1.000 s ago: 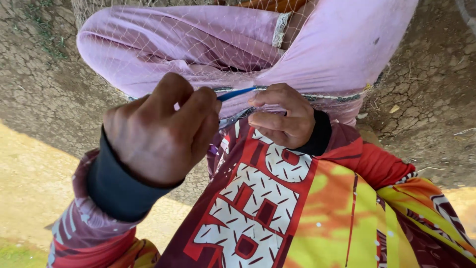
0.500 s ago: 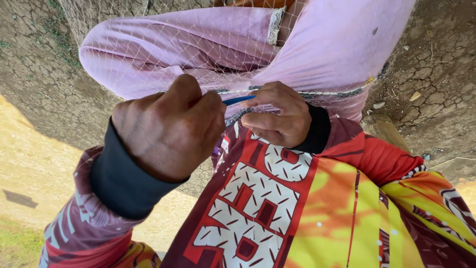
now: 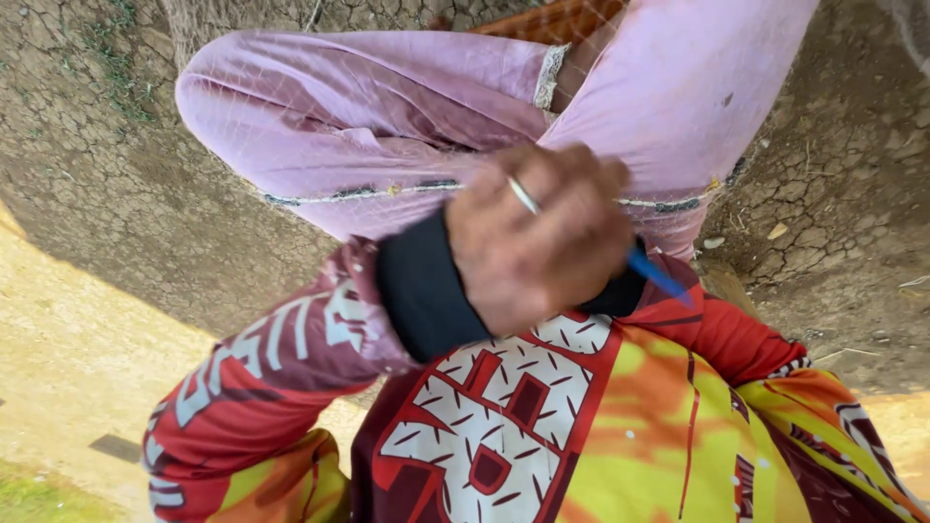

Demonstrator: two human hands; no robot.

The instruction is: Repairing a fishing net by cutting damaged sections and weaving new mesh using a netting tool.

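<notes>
Beneath your curled left hand (image 3: pixel 538 237), which has swung across since a moment ago and hides your right hand, the slim blue plastic netting needle (image 3: pixel 659 274) juts rightward over the fine white mesh net (image 3: pixel 387 145); which hand grips it, you cannot tell.
</notes>
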